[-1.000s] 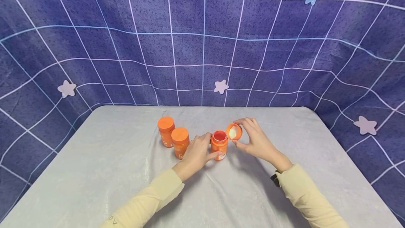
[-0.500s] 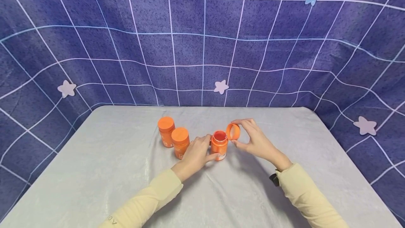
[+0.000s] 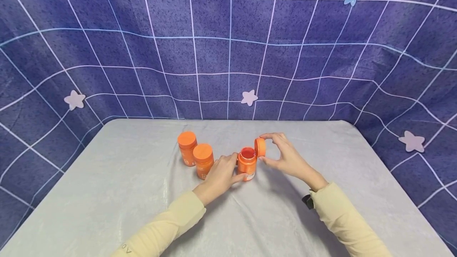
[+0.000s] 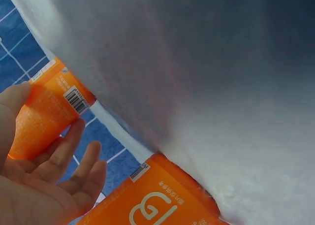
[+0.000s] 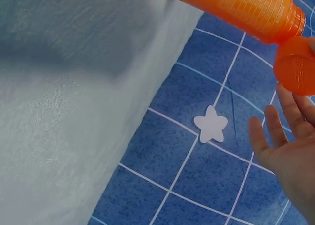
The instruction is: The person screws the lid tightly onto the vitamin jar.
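Observation:
An uncapped orange bottle (image 3: 247, 165) stands upright on the table, its round mouth facing up. My left hand (image 3: 222, 173) grips its side with thumb and fingers; the left wrist view shows a barcode on this bottle (image 4: 54, 112). Between the thumb and fingers of my right hand (image 3: 287, 158) is an orange screw cap (image 3: 262, 147), tilted on edge right beside the bottle's mouth. Raised lettering marks the top of the cap (image 5: 298, 67) in the right wrist view. Whether cap and rim touch, I cannot tell.
Two capped orange bottles stand left of my left hand: a nearer one (image 3: 204, 161) close to it, and a farther one (image 3: 187, 148) behind. Pale grey cloth covers the table (image 3: 118, 177). A blue gridded curtain (image 3: 214, 54) with stars hangs along the back and sides.
My right hand has turned the cap from showing its white inside to standing on edge, and brought it slightly left. My left hand and the bottle have stayed in place.

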`<control>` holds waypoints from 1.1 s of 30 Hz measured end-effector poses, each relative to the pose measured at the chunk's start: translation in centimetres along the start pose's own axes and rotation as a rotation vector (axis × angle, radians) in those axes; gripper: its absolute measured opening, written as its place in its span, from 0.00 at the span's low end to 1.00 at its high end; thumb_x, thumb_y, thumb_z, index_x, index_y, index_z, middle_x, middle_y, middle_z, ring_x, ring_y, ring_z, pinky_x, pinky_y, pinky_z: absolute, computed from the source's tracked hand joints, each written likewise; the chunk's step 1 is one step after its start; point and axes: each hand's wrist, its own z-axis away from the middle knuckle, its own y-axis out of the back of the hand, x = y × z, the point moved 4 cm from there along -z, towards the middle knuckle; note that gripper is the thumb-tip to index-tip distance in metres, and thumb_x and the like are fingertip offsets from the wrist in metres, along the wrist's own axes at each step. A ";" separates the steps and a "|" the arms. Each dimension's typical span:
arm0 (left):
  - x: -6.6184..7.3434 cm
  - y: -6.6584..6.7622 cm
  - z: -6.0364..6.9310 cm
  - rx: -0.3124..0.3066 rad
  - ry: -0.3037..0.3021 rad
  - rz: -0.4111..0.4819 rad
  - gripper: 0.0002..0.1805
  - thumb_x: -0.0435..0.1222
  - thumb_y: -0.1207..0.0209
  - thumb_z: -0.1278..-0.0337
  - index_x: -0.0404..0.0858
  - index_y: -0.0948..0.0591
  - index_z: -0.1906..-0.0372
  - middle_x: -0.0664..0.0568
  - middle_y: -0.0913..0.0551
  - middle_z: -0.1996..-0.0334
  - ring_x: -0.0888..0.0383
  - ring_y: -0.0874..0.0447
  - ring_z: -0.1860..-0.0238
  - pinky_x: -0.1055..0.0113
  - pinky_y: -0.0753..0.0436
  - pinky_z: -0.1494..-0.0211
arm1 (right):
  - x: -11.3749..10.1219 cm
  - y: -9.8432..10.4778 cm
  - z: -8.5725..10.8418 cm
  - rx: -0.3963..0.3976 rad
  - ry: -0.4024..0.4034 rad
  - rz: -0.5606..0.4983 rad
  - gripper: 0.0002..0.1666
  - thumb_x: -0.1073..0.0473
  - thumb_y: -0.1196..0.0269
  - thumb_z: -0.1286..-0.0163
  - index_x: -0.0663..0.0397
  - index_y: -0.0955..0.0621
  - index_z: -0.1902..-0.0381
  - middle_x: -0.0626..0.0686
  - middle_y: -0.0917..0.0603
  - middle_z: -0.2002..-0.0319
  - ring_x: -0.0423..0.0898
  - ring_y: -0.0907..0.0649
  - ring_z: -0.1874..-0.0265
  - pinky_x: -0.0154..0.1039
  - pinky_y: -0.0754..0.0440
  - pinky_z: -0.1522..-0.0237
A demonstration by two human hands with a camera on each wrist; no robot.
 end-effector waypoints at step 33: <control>0.2 0.2 0.1 0.000 -0.001 -0.027 0.27 0.51 0.36 0.55 0.38 0.26 0.55 0.52 0.18 0.68 0.53 0.21 0.65 0.59 0.23 0.61 | -0.8 -1.2 -1.2 -0.052 0.138 -0.019 0.26 0.57 0.31 0.48 0.53 0.23 0.50 0.52 0.21 0.50 0.48 0.29 0.47 0.51 0.32 0.44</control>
